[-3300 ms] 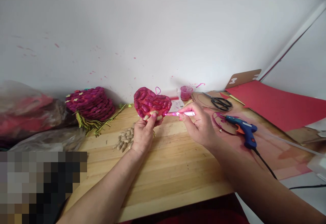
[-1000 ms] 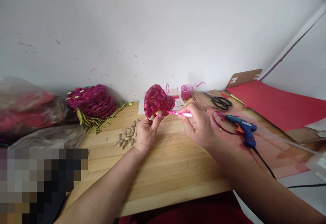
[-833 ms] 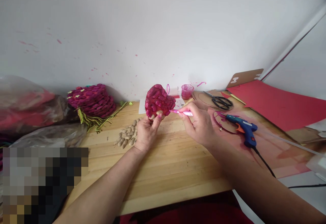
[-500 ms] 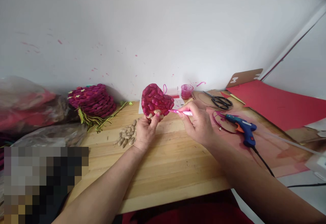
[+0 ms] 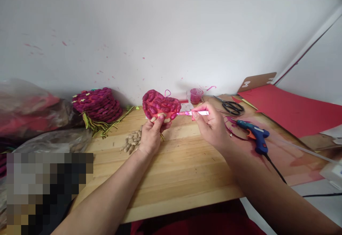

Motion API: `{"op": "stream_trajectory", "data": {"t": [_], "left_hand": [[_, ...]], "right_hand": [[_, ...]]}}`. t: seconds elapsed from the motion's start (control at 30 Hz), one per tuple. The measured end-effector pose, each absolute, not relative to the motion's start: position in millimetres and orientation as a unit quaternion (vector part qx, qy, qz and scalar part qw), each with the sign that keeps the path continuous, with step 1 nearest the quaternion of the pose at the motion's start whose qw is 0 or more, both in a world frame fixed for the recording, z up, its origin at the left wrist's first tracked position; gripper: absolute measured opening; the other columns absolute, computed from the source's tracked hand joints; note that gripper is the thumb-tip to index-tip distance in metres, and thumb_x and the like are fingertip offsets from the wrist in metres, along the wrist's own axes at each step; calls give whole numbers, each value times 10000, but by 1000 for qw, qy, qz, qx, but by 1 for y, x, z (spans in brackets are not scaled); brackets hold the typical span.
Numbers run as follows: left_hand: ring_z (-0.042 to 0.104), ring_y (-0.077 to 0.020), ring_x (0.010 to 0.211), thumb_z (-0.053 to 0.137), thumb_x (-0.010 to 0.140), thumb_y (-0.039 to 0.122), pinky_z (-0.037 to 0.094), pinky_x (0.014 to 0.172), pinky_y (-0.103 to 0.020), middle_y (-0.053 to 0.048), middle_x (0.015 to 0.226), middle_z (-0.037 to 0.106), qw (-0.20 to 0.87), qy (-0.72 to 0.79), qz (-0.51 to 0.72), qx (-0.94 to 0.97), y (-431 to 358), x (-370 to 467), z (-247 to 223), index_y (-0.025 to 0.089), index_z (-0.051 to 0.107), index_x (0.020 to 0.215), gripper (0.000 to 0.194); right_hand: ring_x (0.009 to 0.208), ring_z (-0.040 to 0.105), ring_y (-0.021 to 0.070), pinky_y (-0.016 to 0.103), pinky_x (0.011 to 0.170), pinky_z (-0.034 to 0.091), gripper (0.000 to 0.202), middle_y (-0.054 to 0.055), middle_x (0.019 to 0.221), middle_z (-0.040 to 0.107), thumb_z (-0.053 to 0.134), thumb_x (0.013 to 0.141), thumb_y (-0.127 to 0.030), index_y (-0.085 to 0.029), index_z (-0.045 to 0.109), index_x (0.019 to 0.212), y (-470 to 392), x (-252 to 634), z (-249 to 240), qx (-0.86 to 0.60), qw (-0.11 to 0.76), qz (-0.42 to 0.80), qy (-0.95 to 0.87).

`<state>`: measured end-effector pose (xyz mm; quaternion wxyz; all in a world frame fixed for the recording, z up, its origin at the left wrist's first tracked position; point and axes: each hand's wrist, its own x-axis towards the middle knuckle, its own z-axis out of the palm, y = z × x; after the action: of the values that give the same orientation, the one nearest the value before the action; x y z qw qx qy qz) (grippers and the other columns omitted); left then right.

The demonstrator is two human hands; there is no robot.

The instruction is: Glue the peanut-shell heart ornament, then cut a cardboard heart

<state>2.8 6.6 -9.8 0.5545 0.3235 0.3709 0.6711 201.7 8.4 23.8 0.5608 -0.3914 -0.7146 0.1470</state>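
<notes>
My left hand grips the lower edge of a round red piece covered with peanuts, its thumb on the front. Most of its peanuts are painted glossy magenta; a few by the thumb are bare tan. Held in my right hand is a slim white paintbrush with a magenta-stained end. Its tip touches a peanut at the piece's right edge. A pink loop stands up from the top of the piece. Loose unpainted peanuts lie on the table left of my left hand.
A clear cup with magenta paint stands near the wall. To the right are black scissors, a blue glue gun with its cord, and red sheets. At left sit stacked magenta pieces with tassels and plastic bags.
The peanut-covered piece has shifted slightly left and down and turned in my left hand. My right hand has moved a little right, the brush now lying more level against the piece's right edge.
</notes>
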Motion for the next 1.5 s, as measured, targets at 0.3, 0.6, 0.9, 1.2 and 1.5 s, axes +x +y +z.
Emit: {"op": "stream_trajectory", "data": {"t": [0.3,0.6,0.9,1.2,1.5], "left_hand": [[697,-113,598,902,639,347,584,627,-209,-18,704,745,593,379,662,259,7,3,-2,138,683,845,366],[693,-112,571,836,745,264,586,593,-199,-32,688,747,605,389,653,237,5,5,1,129,682,827,221],[691,-113,566,800,784,243,598,606,-208,-43,686,746,606,391,655,225,6,3,0,122,680,801,171],[699,-116,595,873,698,309,603,618,-211,-26,696,739,602,377,662,237,7,3,-5,137,679,807,281],[723,-130,709,906,642,311,629,716,-255,-43,827,770,601,378,661,243,8,9,1,129,714,864,345]], "right_hand": [[808,642,200,333,715,482,119,22,783,666,610,954,-340,-228,607,914,8,201,23,-393,559,192,-704],[754,656,171,314,703,491,135,8,807,666,632,948,-359,-227,611,935,14,202,17,-374,579,240,-683],[705,646,152,297,682,482,170,-13,744,662,656,926,-374,-216,593,920,18,204,19,-377,605,290,-639],[685,623,150,299,674,476,203,-8,775,671,659,925,-422,-229,598,939,22,205,13,-393,598,304,-628],[732,633,160,288,684,463,196,-2,767,657,627,947,-415,-223,598,921,21,206,14,-401,590,290,-637]]}}
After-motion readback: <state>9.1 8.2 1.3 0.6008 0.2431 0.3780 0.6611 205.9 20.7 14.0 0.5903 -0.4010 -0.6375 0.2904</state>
